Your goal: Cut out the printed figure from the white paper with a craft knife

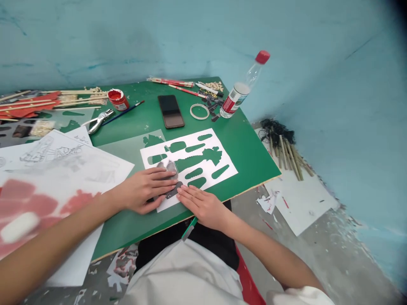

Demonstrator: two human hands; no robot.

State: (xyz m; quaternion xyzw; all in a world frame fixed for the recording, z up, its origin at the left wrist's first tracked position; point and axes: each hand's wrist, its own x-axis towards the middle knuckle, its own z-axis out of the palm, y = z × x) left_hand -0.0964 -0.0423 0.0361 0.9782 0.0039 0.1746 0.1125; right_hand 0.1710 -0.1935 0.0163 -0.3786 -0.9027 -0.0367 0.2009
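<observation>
On the green table lies a white paper stencil (pixel 208 137) with several cut-out shapes. My left hand (pixel 151 188) rests flat on its left part, fingers stretched over dark grey cut pieces (pixel 171 167). My right hand (pixel 203 205) lies beside it, its fingertips touching another dark grey piece (pixel 174 190) on the sheet's lower part. Out from under my right palm, past the table edge, sticks a slim green craft knife (pixel 190 228) with a grey end. My right thumb and the grip on the knife are hidden. A translucent sheet (pixel 125 146) lies partly under the stencil.
Behind the stencil are a phone (pixel 171 111), a tape roll (pixel 199 112) and a red-capped bottle (pixel 237 95). Farther left stand a red paint jar (pixel 118 101), a paintbrush (pixel 124 113) and a hole punch (pixel 101 120). Printed sheets (pixel 111 163) cover the left side. Bundled sticks (pixel 289 154) lean by the wall.
</observation>
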